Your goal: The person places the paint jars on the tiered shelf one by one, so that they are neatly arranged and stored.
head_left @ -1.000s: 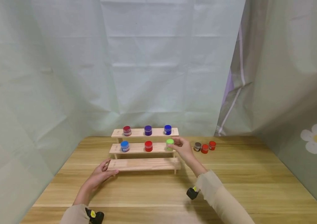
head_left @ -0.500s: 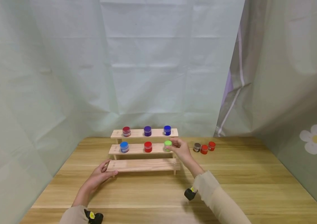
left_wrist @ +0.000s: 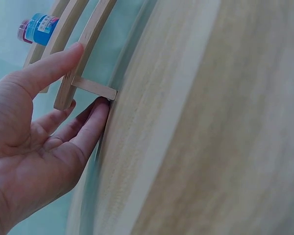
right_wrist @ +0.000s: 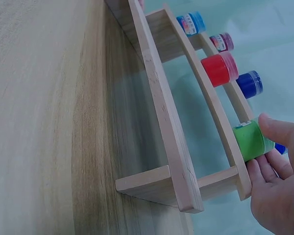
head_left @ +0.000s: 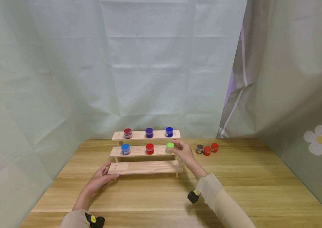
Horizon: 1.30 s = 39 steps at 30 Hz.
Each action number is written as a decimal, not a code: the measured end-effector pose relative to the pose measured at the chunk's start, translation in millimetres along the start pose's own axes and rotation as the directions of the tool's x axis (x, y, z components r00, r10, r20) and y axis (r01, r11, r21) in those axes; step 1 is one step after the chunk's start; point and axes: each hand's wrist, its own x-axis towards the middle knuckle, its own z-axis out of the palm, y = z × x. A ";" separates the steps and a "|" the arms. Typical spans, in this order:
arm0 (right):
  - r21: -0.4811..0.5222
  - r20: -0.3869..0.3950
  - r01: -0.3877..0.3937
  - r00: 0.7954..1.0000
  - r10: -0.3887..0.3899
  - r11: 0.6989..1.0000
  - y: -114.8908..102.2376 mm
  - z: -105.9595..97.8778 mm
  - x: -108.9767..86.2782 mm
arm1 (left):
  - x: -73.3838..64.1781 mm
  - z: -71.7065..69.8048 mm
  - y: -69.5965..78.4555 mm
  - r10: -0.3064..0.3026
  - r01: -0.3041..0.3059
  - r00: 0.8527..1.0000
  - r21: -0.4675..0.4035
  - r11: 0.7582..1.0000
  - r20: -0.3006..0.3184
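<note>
A three-tier wooden rack (head_left: pixel 145 167) stands on the table. My right hand (head_left: pixel 184 154) pinches a green paint jar (head_left: pixel 169 146) between thumb and fingers at the right end of the middle tier; in the right wrist view the base of this green jar (right_wrist: pixel 251 140) meets the board. My left hand (head_left: pixel 99 180) grips the left end of the lowest tier, thumb on the board's front edge and fingers behind and below it by the leg (left_wrist: pixel 94 88). On the middle tier also sit a light blue jar (head_left: pixel 126 149) and a red jar (head_left: pixel 150 149).
The top tier bears a dark red jar (head_left: pixel 128 133), a purple jar (head_left: pixel 149 133) and a dark blue jar (head_left: pixel 169 132). Right of the rack, a dark grey jar (head_left: pixel 199 149) and two red jars (head_left: pixel 207 151) stand on the wooden table (head_left: pixel 246 177). Curtains (head_left: pixel 155 79) hang behind.
The green jar and my right hand have moved slightly left along the middle tier. My left hand stays at the rack's end. The whole view has shifted a little.
</note>
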 end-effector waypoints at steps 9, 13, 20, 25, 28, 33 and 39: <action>0.069 -0.021 0.005 1.000 -0.003 0.998 23.2 -0.2 14.2 | -2.2 0.8 1.0 -0.002 0.002 1.000 -0.001 1.000 -0.002; 0.088 -0.034 -0.003 0.999 0.006 0.996 23.7 -4.3 14.0 | -2.6 1.6 2.0 0.000 0.000 1.000 0.003 1.000 0.003; 0.106 -0.040 -0.039 0.998 0.043 0.994 18.4 -14.2 16.5 | -2.2 2.2 2.1 -0.008 0.008 1.000 0.006 1.000 0.004; 0.099 -0.068 -0.041 0.997 0.048 0.994 10.9 -22.9 18.0 | -1.2 1.1 1.3 -0.011 0.011 1.000 0.015 1.000 0.003; 0.102 -0.087 -0.044 0.995 0.053 0.994 10.8 -28.9 18.9 | -0.3 -0.4 1.0 -0.010 0.010 1.000 0.021 1.000 0.004; 0.202 -0.106 -0.068 0.990 0.091 0.977 17.6 -41.5 20.1 | -0.5 -1.8 1.0 -0.012 0.012 1.000 0.020 1.000 0.009; 0.189 -0.109 -0.094 0.987 0.116 0.977 24.9 -58.7 16.2 | -0.9 -0.8 1.0 -0.017 0.017 1.000 0.010 1.000 0.008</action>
